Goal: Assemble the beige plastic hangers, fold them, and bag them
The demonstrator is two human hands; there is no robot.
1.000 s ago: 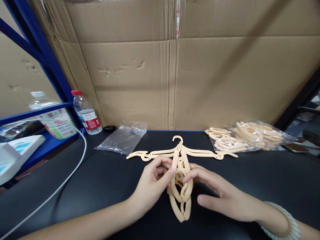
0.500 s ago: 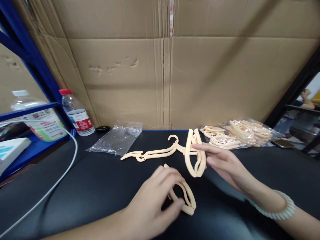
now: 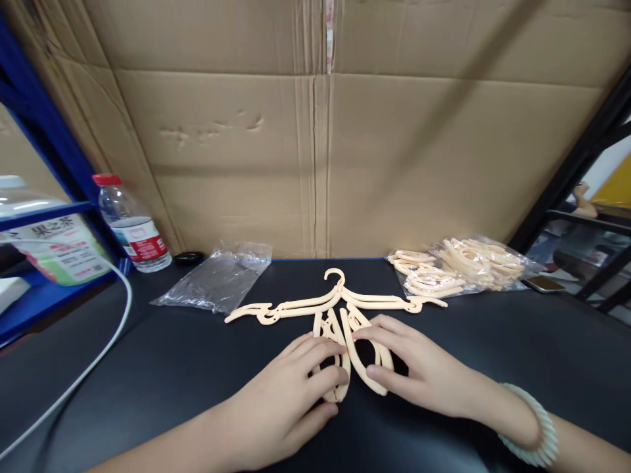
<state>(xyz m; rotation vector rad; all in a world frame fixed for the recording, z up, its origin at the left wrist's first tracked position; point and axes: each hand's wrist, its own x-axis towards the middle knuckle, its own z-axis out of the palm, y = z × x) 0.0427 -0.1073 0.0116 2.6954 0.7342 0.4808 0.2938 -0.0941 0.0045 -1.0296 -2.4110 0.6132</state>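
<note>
An unfolded cream plastic hanger (image 3: 308,305) lies on the black table, its hook toward the cardboard. Just in front of it are two folded cream hangers, side by side and close together. My left hand (image 3: 300,387) has its fingers curled over the left folded hanger (image 3: 344,387). The right folded hanger (image 3: 362,368) is between the thumb and fingers of my right hand (image 3: 419,368), which wears a pale beaded bracelet. Fingers cover parts of both folded hangers.
Bagged cream hangers (image 3: 473,263) lie at the back right beside a phone (image 3: 545,284). A clear plastic bag (image 3: 211,279), a red-capped bottle (image 3: 140,233) and a white cable (image 3: 106,341) are on the left. Cardboard (image 3: 236,164) stands behind the table (image 3: 162,374).
My right hand has lowered its folded hanger to the table and moved nearer my left hand. The left folded hanger has turned more upright and shifted left. The view has turned slightly right.
</note>
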